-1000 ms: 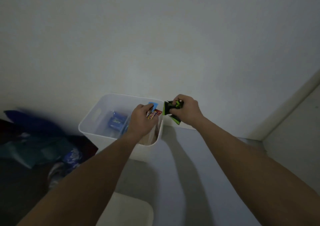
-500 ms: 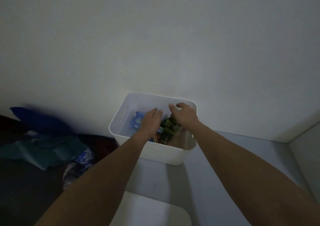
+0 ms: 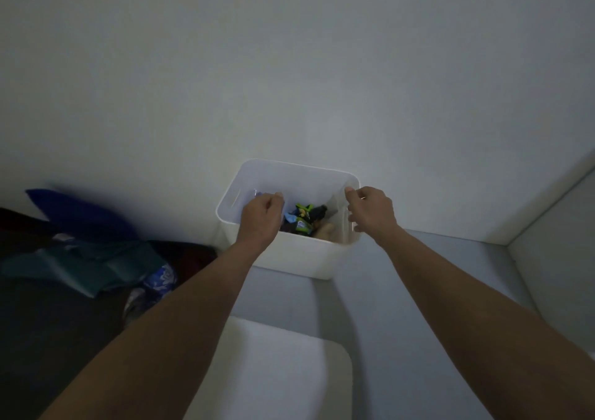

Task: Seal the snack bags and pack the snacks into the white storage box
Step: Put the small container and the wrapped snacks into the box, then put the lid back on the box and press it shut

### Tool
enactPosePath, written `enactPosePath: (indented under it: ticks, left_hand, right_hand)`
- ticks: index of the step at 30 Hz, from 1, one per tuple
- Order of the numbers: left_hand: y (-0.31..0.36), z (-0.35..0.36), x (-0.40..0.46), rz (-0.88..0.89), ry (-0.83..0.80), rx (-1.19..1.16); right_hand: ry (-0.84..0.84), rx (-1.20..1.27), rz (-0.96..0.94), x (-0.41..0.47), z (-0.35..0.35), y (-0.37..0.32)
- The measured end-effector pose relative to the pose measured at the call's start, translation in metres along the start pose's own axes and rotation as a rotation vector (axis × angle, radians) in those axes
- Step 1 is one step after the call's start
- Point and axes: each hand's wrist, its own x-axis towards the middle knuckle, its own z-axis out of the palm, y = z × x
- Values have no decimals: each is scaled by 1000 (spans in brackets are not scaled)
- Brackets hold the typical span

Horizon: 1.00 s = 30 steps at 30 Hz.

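The white storage box (image 3: pixel 291 258) stands on a grey surface against the wall. Inside lie several snack packets, among them a green and black one (image 3: pixel 306 211) and a blue one (image 3: pixel 290 217). My left hand (image 3: pixel 261 218) hovers over the box's left half with its fingers curled downward; whether it holds anything is hidden. My right hand (image 3: pixel 370 213) is at the box's right rim, thumb on the top edge and fingers curled against the wall.
A white flat lid (image 3: pixel 273 371) lies near me in front of the box. To the left are a dark blue cushion (image 3: pixel 74 213), teal cloth (image 3: pixel 90 268) and a blue-white packet (image 3: pixel 159 278). A wall corner (image 3: pixel 563 242) closes the right side.
Both hands have let go of the snack packets inside the box and moved apart, the right one out to the right rim, the left one toward the left side.
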Motion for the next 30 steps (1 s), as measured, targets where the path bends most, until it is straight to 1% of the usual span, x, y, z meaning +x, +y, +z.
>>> enactPosePath:
  ticks: [2, 5, 7, 11, 14, 16, 21, 24, 27, 29, 30]
  left_hand:
    - [-8, -7, -20, 11, 16, 19]
    - [-23, -19, -53, -22, 19, 37]
    - [-32, -27, -78, -33, 3, 72]
    - [-64, -41, -132, -118, -90, 178]
    - [-99, -50, -162, -225, -194, 292]
    - [-122, -56, -178, -291, -232, 382]
    - [-168, -69, -207, -452, -274, 610]
    - [-183, -72, -221, -557, -290, 593]
    - [-194, -73, -230, -559, -295, 552]
    - [-196, -73, -231, -559, -264, 508]
    - [-195, -73, -231, -577, -247, 482]
  right_hand:
    - [11, -17, -11, -19, -4, 9]
    - [23, -29, -1, -50, -8, 25]
    - [1, -32, 15, -77, -7, 36]
    - [-181, -91, 102, -132, 2, 62]
    - [-338, -167, 205, -166, 14, 87]
    - [-435, -232, 262, -185, 24, 103]
    - [-549, -365, 292, -223, 44, 140]
    - [-620, -437, 272, -237, 51, 151]
    - [-647, -477, 257, -246, 57, 159]
    - [-642, -424, 269, -249, 61, 163]
    - [-624, -359, 297, -250, 63, 164]
